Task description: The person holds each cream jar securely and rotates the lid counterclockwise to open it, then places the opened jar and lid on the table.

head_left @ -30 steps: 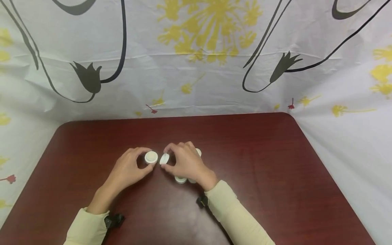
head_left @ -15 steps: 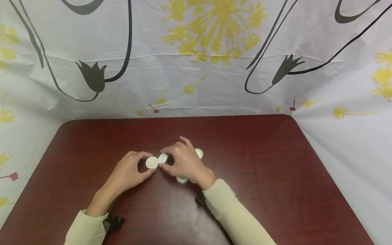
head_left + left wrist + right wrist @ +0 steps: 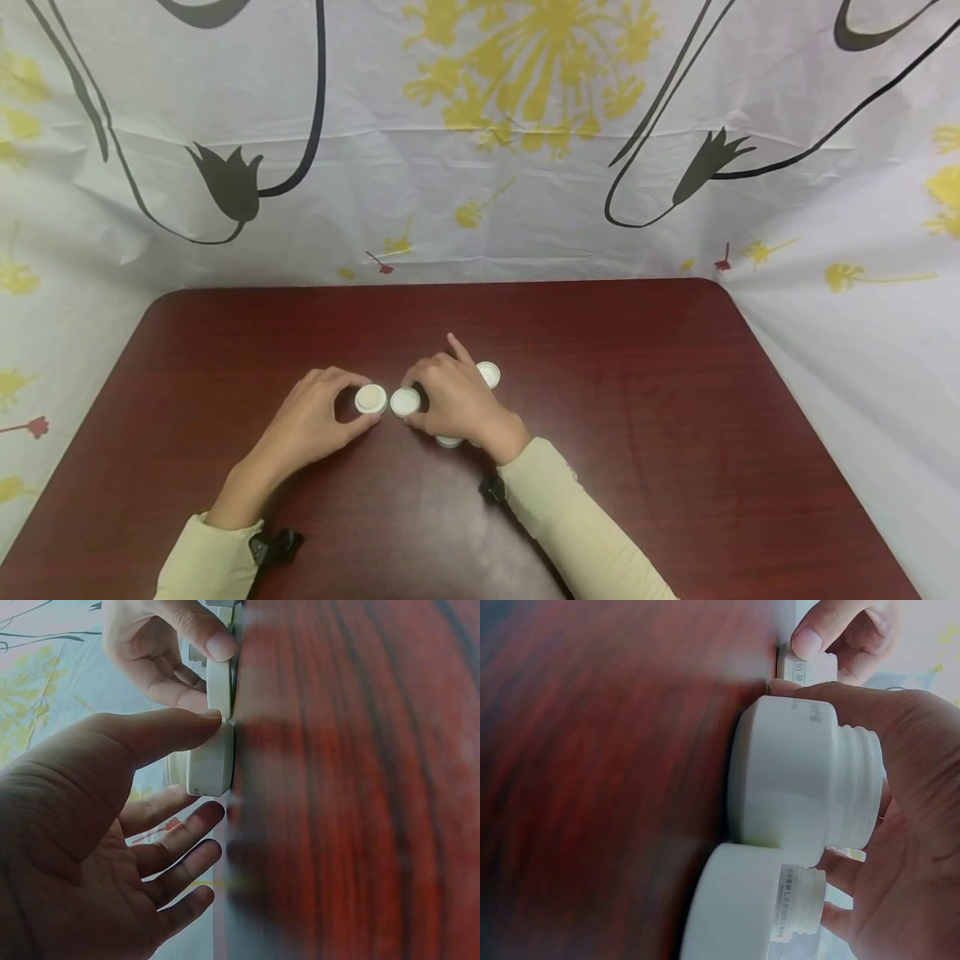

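My left hand (image 3: 318, 408) pinches a small white jar (image 3: 371, 399) between thumb and fingers. The jar stands upright on the table without a lid, a pale round top showing. Just to its right, my right hand (image 3: 457, 400) grips a white round lid (image 3: 405, 402) by its edge, its hollow side up and low over the tabletop. In the left wrist view, the lid (image 3: 219, 686) sits edge-on beside the jar (image 3: 210, 761). Under the right palm, the right wrist view has a white jar (image 3: 784, 765) with a bare threaded neck.
Beside that jar stands another white piece (image 3: 731, 900), with a labelled jar (image 3: 799, 900) behind it. White round tops (image 3: 489, 374) peek out around the right hand in the head view. The dark red table (image 3: 637, 417) meets a patterned white cloth (image 3: 555, 208) at the back.
The lid was tilted in my right fingers, then came close to the jar. Now it lies level, hollow side up, beside the jar. My left hand has stayed on the jar.
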A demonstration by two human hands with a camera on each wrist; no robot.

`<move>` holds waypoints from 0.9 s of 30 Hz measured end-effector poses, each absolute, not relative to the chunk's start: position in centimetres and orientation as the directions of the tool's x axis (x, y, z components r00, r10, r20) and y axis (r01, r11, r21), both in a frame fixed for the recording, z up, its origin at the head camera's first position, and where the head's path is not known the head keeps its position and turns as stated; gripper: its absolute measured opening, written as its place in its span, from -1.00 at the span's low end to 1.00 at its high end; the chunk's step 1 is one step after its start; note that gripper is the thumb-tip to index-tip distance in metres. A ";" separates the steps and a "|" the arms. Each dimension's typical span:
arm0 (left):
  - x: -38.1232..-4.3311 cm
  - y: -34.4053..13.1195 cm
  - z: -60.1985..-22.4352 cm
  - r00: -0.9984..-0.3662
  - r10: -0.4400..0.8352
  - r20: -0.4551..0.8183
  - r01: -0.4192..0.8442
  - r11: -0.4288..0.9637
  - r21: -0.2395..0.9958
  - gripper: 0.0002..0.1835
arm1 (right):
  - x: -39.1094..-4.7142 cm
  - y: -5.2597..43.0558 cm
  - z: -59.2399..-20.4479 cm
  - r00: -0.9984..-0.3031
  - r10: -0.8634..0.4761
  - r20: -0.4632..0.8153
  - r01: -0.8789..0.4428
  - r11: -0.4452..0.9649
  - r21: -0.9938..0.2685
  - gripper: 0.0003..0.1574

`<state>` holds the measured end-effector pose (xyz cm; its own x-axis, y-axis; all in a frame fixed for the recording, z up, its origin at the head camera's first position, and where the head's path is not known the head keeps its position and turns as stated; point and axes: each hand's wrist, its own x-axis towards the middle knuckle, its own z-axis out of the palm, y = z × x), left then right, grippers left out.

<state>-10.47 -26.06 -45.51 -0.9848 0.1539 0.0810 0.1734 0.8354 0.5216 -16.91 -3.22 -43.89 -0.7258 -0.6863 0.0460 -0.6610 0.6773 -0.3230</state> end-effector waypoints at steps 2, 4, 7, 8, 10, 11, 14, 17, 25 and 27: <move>-10.4 -26.1 -45.5 -0.985 0.153 0.075 0.170 0.836 0.522 -0.56 | -16.9 -3.2 -43.9 -0.727 -0.686 0.034 -0.657 0.680 -0.326 -0.58; -10.4 -26.1 -45.5 -0.986 0.152 0.071 0.167 0.836 0.522 -0.56 | -16.8 -3.2 -43.9 -0.728 -0.685 0.027 -0.652 0.680 -0.335 -0.58; -10.3 -26.1 -45.4 -0.986 0.151 0.065 0.163 0.837 0.522 -0.55 | -16.7 -3.2 -43.9 -0.731 -0.682 0.024 -0.646 0.680 -0.346 -0.58; -10.2 -26.1 -45.4 -0.987 0.151 0.064 0.162 0.837 0.523 -0.54 | -16.7 -3.2 -43.9 -0.732 -0.681 0.023 -0.644 0.681 -0.349 -0.58; -10.2 -26.1 -45.4 -0.987 0.149 0.064 0.160 0.837 0.523 -0.54 | -16.7 -3.2 -43.9 -0.732 -0.681 0.019 -0.642 0.681 -0.353 -0.58; -10.2 -26.2 -45.4 -0.987 0.148 0.064 0.159 0.837 0.523 -0.53 | -16.7 -3.2 -43.9 -0.732 -0.681 0.018 -0.641 0.680 -0.355 -0.57; -10.2 -26.2 -45.4 -0.986 0.152 0.063 0.163 0.839 0.519 -0.49 | -16.7 -3.1 -43.9 -0.730 -0.684 0.012 -0.641 0.679 -0.357 -0.51; -10.2 -26.1 -45.3 -0.986 0.158 0.052 0.162 0.839 0.520 -0.38 | -16.8 -2.9 -43.9 -0.726 -0.688 0.010 -0.644 0.674 -0.362 -0.42; -10.5 -25.6 -45.2 -0.989 0.143 0.036 0.137 0.804 0.578 -0.22 | -16.8 -1.6 -43.7 -0.764 -0.635 0.116 -0.607 0.645 -0.464 -0.48; -10.7 -25.2 -45.0 -0.990 0.131 0.045 0.131 0.788 0.602 -0.30 | -16.8 -1.1 -43.4 -0.789 -0.598 0.139 -0.575 0.641 -0.508 -0.51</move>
